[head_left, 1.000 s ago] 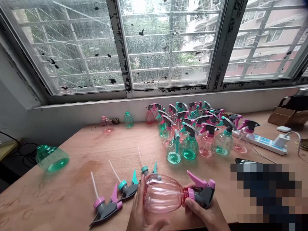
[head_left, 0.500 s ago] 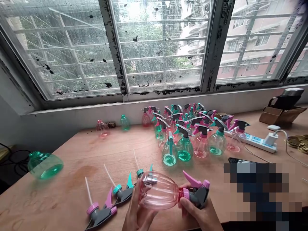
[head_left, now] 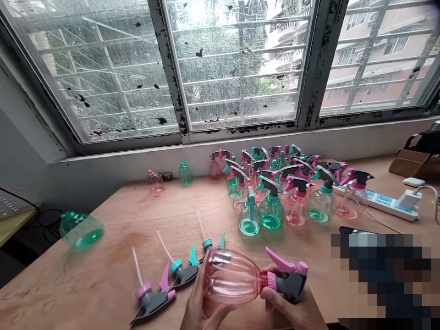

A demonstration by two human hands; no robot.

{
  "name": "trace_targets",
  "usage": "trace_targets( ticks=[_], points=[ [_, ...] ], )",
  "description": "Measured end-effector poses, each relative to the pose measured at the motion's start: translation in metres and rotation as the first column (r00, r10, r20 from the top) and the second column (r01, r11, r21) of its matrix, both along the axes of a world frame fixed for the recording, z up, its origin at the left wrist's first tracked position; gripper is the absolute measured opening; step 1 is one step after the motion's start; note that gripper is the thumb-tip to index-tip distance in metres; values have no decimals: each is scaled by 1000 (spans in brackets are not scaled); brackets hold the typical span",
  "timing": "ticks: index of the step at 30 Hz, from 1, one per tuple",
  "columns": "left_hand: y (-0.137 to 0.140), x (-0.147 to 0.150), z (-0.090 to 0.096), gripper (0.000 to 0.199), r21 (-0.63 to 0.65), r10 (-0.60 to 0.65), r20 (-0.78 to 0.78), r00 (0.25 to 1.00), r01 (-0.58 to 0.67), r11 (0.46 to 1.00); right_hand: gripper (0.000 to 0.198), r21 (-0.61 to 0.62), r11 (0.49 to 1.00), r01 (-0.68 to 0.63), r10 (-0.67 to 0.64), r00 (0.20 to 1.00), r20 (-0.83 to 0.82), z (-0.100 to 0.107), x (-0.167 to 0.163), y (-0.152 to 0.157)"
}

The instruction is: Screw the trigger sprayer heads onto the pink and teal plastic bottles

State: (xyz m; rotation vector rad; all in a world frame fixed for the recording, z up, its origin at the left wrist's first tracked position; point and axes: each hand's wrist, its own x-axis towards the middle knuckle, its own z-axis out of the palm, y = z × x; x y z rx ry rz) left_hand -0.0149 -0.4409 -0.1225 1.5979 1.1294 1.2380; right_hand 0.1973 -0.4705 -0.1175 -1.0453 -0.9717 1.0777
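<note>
A clear pink spray bottle lies sideways between my hands, its neck pointing right. My left hand is wrapped round the wide base end. At the neck, my right hand pinches the pink collar of the grey-and-pink spray head, thumb in front; the head sits on the neck with its trigger up. To the left on the table lie loose trigger heads with white tubes: a pink-and-grey one, a teal-and-grey one, and another teal one partly hidden behind the bottle.
Spray bottles with heads, such as a green one, crowd the back right. Headless bottles stand at left: a large green one, a small green one and a pink one. A power strip and a phone lie at right.
The whole scene has shifted right in view as the camera turned a little left. Both hands keep their hold on the bottle and spray head, with hardly any other movement.
</note>
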Motion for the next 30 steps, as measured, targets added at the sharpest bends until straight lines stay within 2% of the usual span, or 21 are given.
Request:
trace_targets(
  ticks=[3,8,13,16,19,24,30],
  points=[
    [-1,0,3,82,-3,10,-21,1000,-11,1000,35,-3,1000,5,-5,1000,10,1,0,-1],
    [-1,-2,5,105,16,-24,10,1000,23,1000,35,4,1000,-13,13,1000,-2,-1,-1,-1],
    [0,-5,6,87,5,-73,66,995,73,997,34,9,1000,12,-12,1000,11,2,-2,-1],
    [1,-3,4,90,-36,-74,70,995,77,996,34,11,1000,14,-14,1000,-6,6,-1,-1],
    [1,-3,2,84,-39,-60,40,997,61,997,34,14,1000,8,-8,1000,-5,4,0,-1],
    [-1,-5,7,104,-37,-126,32,991,127,991,34,6,1000,-12,11,999,44,-2,1,-1],
    [-2,-6,17,91,-85,-180,81,980,186,979,35,4,1000,18,-18,999,28,2,0,-2]
  ],
)
